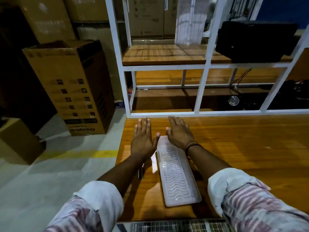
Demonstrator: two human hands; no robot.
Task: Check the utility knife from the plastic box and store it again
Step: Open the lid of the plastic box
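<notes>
A long translucent white plastic box [177, 174] with a wavy ribbed lid lies closed on the wooden table [242, 148], its long side running away from me. My left hand [143, 139] hovers flat, palm down, just left of the box's far end, fingers spread and holding nothing. My right hand [179, 133] is flat and open over the far end of the box, a dark band at its wrist. The utility knife is not visible. A dark slim object [140, 171] shows under my left forearm at the table's left edge.
A white metal shelf frame [205, 64] with wooden shelves stands at the table's far edge, holding a black case [254, 42]. Tall cardboard boxes [71, 84] stand on the floor to the left. A wire grid [167, 226] lies at the near edge.
</notes>
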